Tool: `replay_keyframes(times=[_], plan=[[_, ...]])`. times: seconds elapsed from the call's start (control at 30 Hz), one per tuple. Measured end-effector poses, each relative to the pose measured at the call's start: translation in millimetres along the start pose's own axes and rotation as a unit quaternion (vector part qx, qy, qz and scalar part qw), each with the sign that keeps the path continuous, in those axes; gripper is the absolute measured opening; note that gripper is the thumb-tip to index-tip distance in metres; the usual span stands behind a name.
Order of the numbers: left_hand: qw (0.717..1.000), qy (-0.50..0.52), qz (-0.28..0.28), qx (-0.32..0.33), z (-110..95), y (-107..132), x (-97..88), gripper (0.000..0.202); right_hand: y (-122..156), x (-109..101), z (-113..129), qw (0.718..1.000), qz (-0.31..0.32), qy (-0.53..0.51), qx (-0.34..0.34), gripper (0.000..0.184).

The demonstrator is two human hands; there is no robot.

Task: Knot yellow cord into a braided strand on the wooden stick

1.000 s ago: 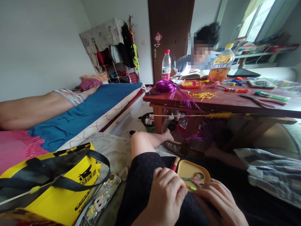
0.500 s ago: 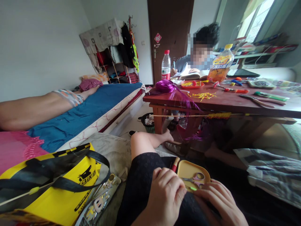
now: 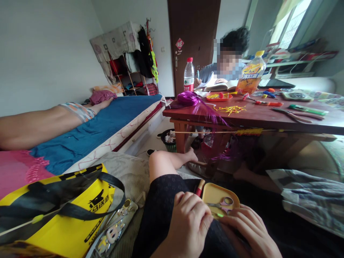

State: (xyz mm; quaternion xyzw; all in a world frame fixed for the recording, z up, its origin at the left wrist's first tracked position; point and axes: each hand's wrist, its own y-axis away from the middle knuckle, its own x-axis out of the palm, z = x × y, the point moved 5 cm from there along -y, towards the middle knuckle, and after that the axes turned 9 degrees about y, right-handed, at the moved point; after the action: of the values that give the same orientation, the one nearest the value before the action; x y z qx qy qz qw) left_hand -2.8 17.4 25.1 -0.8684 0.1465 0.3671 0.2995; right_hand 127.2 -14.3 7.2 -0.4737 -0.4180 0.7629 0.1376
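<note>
Green bit (image 3: 220,215) between our two hands, over the lap (image 3: 166,197).

We have it just beyond the left hand (image 3: 189,218) and right by the right hand's (image 3: 248,224) fingertips, at the near edge of the yellow tray (image 3: 209,191). Left fingers curl under, thumb pressed against the index side — we can't tell what, if anything, they pinch. Right fingers bend together toward the bit; contact looks likely but the grip is hidden, so can't tell. Scissors (image 3: 222,206) lie in the tray, rings toward the right; a red stick (image 3: 199,189) sits just beside it, beyond our left knuckles. Yellow bag (image 3: 76,229) to our left. On the table (image 3: 255,115) ahead — purple strands (image 3: 189,98), yellow pieces (image 3: 232,109), pliers (image 3: 292,114); a person (image 3: 208,73) writes at the far side.
</note>
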Motion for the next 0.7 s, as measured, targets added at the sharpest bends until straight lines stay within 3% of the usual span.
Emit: replay_keyframes(times=[0.43,0.5,0.57,0.63,0.7], plan=[[1.0,0.016,-0.007,0.001,0.8,1.5,-0.3,0.022,1.3,-2.7,-1.4,1.0,0.005,0.011,-0.009,0.013],[0.999,0.033,-0.005,-0.011,3.6,-0.1,-2.0,0.02,4.8,-7.0,-16.9,0.999,0.008,0.029,0.03,0.02],[0.998,0.054,-0.004,-0.03,9.1,-3.3,-4.7,0.02,8.8,-8.7,-44.5,0.992,0.03,0.042,0.115,0.023],[0.996,0.076,-0.013,-0.047,15.9,-7.8,-8.5,0.023,14.0,0.5,-75.7,0.97,0.116,0.055,0.206,0.024],[0.993,0.102,-0.029,-0.055,21.9,-12.4,-12.2,0.027,23.3,24.9,-97.3,0.921,0.296,0.075,0.241,0.027]])
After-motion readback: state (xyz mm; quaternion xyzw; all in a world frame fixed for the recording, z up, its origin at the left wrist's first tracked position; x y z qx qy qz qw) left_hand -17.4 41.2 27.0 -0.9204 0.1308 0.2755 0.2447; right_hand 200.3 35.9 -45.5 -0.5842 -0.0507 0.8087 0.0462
